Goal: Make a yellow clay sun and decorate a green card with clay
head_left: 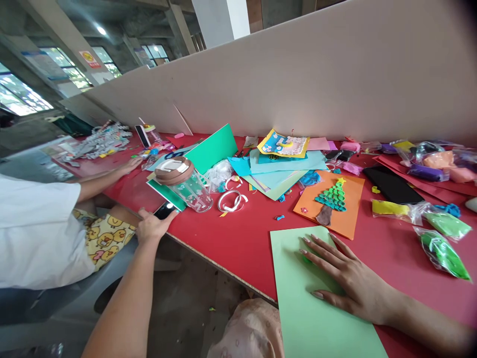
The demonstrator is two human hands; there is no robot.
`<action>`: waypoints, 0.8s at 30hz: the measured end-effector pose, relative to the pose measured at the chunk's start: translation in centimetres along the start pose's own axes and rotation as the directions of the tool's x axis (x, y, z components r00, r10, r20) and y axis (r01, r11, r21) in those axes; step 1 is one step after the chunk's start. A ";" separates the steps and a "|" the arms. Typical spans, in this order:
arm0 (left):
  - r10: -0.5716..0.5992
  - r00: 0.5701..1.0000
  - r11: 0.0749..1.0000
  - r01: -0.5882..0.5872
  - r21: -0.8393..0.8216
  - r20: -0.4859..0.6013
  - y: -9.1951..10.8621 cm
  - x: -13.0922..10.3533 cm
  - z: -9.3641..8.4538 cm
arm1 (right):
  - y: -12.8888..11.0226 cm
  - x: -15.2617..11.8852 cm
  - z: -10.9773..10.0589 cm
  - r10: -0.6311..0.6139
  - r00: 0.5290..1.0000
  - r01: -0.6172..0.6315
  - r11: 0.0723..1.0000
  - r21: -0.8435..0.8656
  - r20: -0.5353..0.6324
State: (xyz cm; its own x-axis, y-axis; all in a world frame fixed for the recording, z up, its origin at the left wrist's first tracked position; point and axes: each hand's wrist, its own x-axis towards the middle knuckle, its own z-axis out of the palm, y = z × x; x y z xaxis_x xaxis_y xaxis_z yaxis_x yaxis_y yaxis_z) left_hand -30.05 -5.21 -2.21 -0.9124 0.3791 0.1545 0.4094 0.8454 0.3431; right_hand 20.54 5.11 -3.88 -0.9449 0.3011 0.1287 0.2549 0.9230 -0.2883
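At the table's edge my left hand (152, 226) is closed round a dark phone (164, 211), thumb on one side and fingers on the other. Just beyond the phone a clear cup with a brown lid (174, 170) stands by a folded green card (214, 149). My right hand (345, 276) lies spread, palm down, on a light green sheet of paper (298, 318). A bit of green clay (306, 260) shows beside its fingers. Above this sheet lies an orange card (352, 199) bearing a clay tree (333, 196).
Bagged clay (443, 253) and a black phone (393, 184) lie at the right. Stacked coloured paper (286, 169) and a white ring-shaped band (231, 201) are mid-table. A grey partition (298, 89) runs behind. At left sits a person in a white shirt (37, 228), one arm on the table.
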 end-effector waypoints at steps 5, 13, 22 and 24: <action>0.216 0.937 0.972 -0.232 -0.028 -0.275 0.5 -3.3 0.6 | -0.1 0.1 -0.3 0.024 1.000 -0.024 0.999 0.024 0.013; 0.910 0.384 0.367 -0.921 -0.130 -0.154 6.4 -20.6 -1.7 | -0.1 -0.1 0.0 0.072 0.997 -0.072 0.997 0.033 0.020; 0.980 0.167 0.181 -0.973 -0.140 0.108 16.0 -28.3 0.6 | -0.4 0.1 0.0 0.066 0.997 -0.066 0.998 0.021 -0.030; 0.985 0.121 0.135 -0.985 -0.111 0.125 17.0 -28.4 0.4 | -0.5 0.1 -0.1 0.055 0.998 -0.054 0.998 0.036 -0.043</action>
State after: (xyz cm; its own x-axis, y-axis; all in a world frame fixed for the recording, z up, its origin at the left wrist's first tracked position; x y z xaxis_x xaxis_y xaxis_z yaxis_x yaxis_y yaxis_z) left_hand 2.84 -1.48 -1.17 0.2928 0.9255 0.2402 0.9536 -0.3010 -0.0029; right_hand 20.32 4.72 -3.67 -0.9197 0.3615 0.1531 0.2976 0.8963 -0.3287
